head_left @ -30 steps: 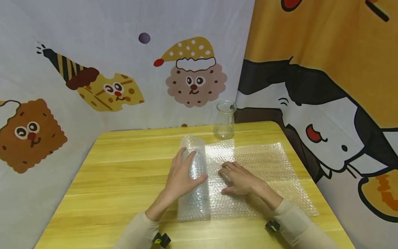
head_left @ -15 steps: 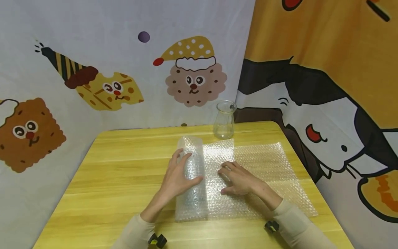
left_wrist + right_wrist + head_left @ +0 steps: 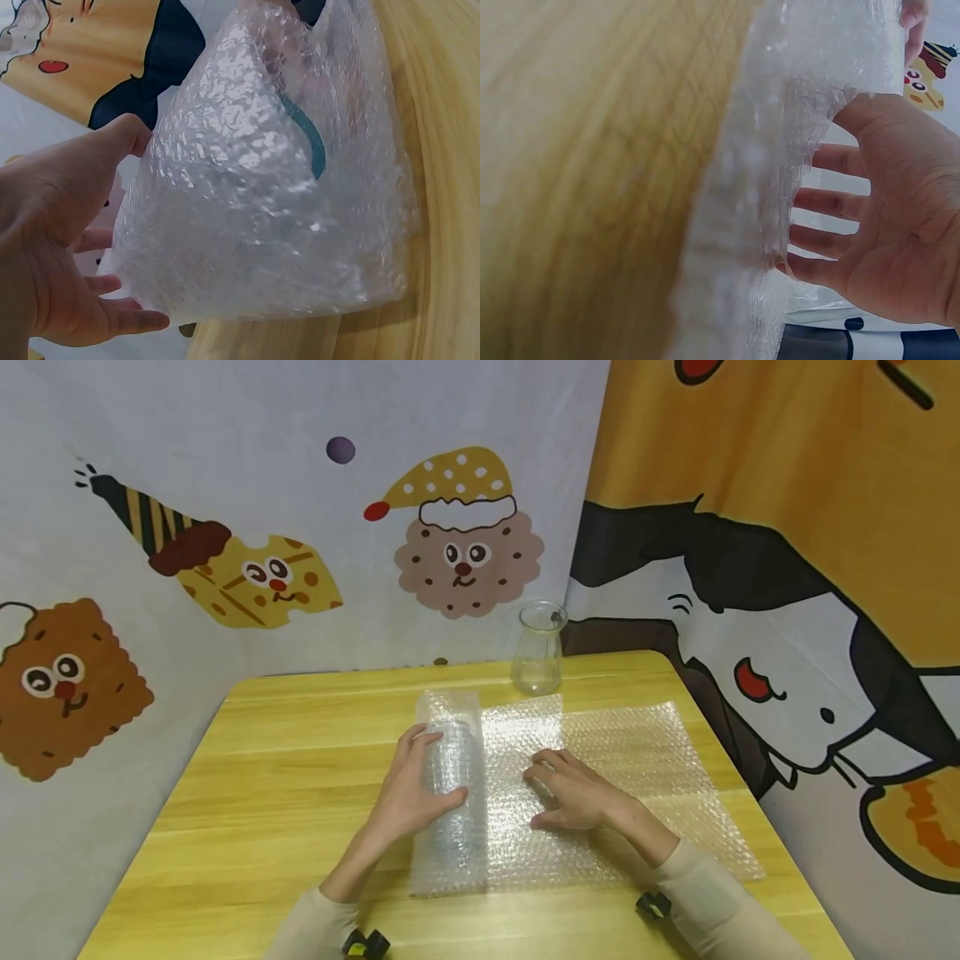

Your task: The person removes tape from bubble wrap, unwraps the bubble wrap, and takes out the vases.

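Observation:
A roll of bubble wrap (image 3: 450, 818) lies lengthwise on the table, with something clear and rounded showing faintly inside it; a curved teal strip (image 3: 309, 139) shows through the wrap in the left wrist view. My left hand (image 3: 408, 793) lies along the roll's left side, thumb over the top, fingers spread and touching the wrap. My right hand (image 3: 573, 793) rests its fingertips on the flat bubble wrap sheet (image 3: 645, 760) that runs right from the roll. In the right wrist view, that hand's fingers are spread against the wrap.
A clear glass vase (image 3: 537, 652) with a flared rim stands upright at the back of the wooden table (image 3: 300, 760), just beyond the sheet. Printed cartoon curtains (image 3: 285, 460) hang behind and at the right. Dark devices sit at both wrists.
My left hand and the roll have shifted to the left, and the visible flat part beside the roll has widened. The right hand stays in place on the sheet.

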`<state>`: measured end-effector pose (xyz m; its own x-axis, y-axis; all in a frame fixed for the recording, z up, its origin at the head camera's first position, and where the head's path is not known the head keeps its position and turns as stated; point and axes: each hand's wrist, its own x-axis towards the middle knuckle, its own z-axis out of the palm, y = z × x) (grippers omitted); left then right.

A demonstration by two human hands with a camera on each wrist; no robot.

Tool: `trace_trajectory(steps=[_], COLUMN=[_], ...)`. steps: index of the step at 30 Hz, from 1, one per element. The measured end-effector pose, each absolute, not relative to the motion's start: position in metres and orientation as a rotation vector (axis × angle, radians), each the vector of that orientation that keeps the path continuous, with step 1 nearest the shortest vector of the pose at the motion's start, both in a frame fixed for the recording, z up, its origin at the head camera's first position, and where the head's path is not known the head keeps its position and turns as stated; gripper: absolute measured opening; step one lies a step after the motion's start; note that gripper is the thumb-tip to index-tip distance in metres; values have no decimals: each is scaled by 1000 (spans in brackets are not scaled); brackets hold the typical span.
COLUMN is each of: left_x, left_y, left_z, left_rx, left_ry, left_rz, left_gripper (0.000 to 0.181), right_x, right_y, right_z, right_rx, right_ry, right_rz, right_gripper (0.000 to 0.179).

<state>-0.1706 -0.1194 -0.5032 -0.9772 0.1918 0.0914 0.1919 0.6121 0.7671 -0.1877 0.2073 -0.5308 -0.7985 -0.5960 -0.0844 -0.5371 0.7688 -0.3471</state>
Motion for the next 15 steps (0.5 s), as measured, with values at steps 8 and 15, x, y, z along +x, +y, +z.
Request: trace_trajectory(steps=[8,15], left_x=[-172,-172], left_y=[-135,-152], left_z=[-503,-506], left_rx=[-267,-273], left_ry=[-2878,-2871], left_rz=[-1389,-1478], left_gripper=[103,101], right_x=[-188,-188], right_y=[206,206], right_z=[-527,-527], right_rx=[-885,-876], right_ry=[2769,2756], right_rz=[-469,-477], right_gripper=[77,77])
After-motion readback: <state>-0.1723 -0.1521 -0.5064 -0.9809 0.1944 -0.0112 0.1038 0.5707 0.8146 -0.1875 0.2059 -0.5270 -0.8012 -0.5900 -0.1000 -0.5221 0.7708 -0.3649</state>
